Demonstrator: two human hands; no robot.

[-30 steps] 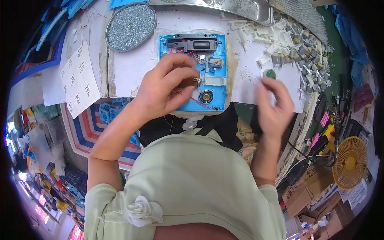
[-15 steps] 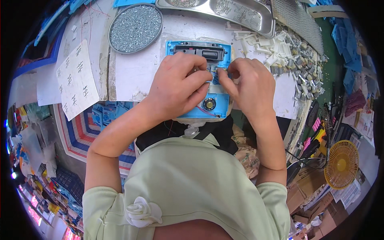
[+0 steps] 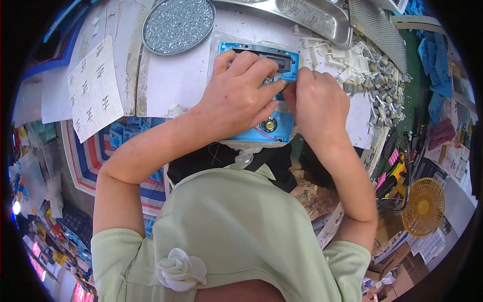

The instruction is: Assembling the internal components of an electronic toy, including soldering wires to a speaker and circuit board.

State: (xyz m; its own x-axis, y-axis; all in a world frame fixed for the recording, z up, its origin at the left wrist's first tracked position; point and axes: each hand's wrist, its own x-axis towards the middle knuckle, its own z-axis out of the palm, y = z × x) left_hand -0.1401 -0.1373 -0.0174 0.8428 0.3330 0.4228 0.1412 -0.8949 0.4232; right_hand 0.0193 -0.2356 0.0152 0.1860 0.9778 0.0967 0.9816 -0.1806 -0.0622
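A blue plastic casing (image 3: 286, 132) lies on the worktable in front of me, turned slightly. In its upper part sits a black part (image 3: 282, 61), and a round speaker (image 3: 269, 124) with a thin red wire lies in its lower part. My left hand (image 3: 240, 94) lies across the casing, fingers bent over its upper left and the index finger reaching to the right edge. There my right hand (image 3: 323, 103) is closed, its fingertips meeting the left ones. Whatever lies between those fingertips is hidden, as is the casing's middle.
A round tray of small screws (image 3: 177, 26) stands at the far left, beside a steel tray (image 3: 317, 19) at the back. White plastic pieces and small grey parts (image 3: 380, 83) are heaped on the right. A marked paper sheet (image 3: 95, 90) lies left; a yellow fan (image 3: 423, 207) stands lower right.
My left fingers have opened out from a pinch at the casing's middle and now rest over its upper part. My right hand has shifted to the right edge. The casing has turned slightly.
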